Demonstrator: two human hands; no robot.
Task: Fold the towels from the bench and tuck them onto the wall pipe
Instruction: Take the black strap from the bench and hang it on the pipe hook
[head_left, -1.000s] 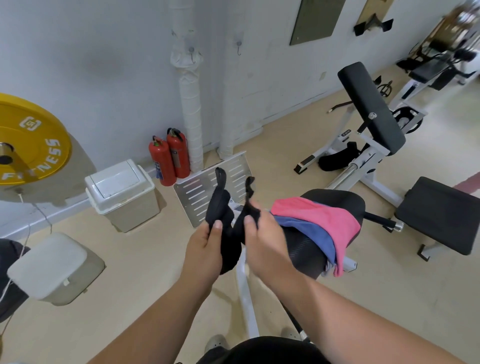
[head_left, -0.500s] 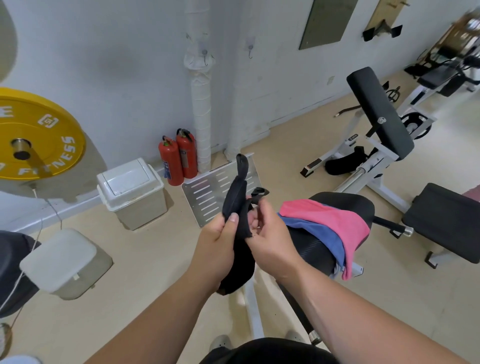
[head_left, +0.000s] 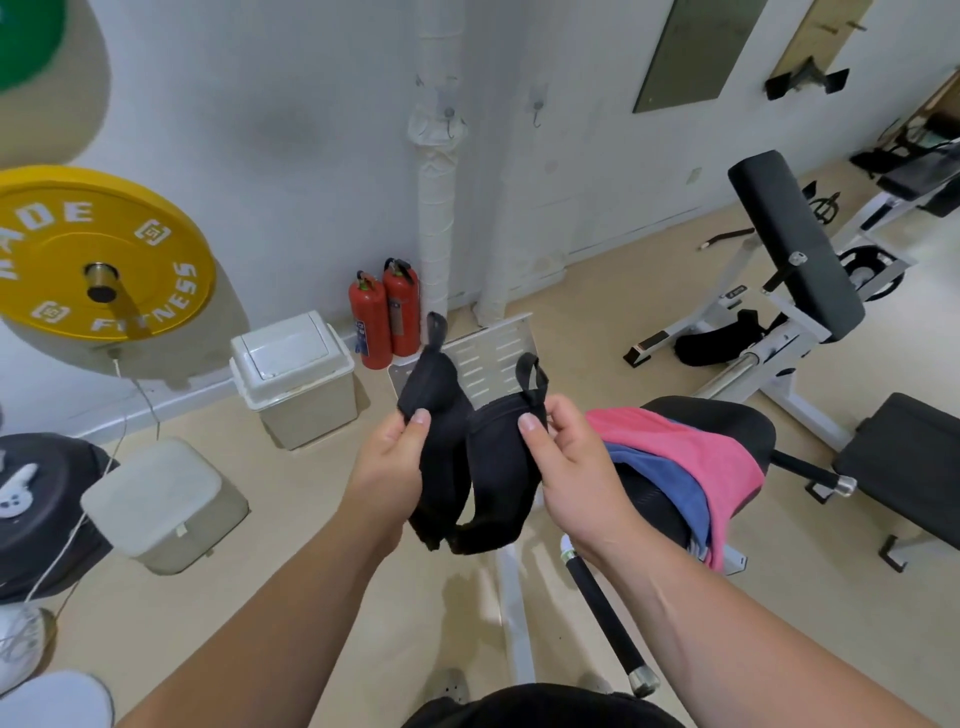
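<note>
I hold a black towel (head_left: 470, 462) in the air in front of me, folded so it sags in a U between my hands. My left hand (head_left: 387, 465) pinches its left top corner and my right hand (head_left: 569, 467) pinches its right top corner; a small loop sticks up at each corner. A pink towel (head_left: 691, 452) lies over a blue towel (head_left: 662, 486) on the black bench pad (head_left: 727, 415) just right of my right hand. The white wrapped wall pipe (head_left: 434, 208) runs up the wall straight ahead.
Two red fire extinguishers (head_left: 387, 314) stand at the pipe's foot, beside a white bin (head_left: 293, 376) and a slotted metal plate (head_left: 493, 353). A yellow weight plate (head_left: 98, 254) hangs at left. A beige box (head_left: 161, 501) sits on the floor. More benches (head_left: 797, 244) stand at right.
My hands have moved apart, spreading the black towel's two top corners after holding them together half a second ago. The view has tilted up slightly.
</note>
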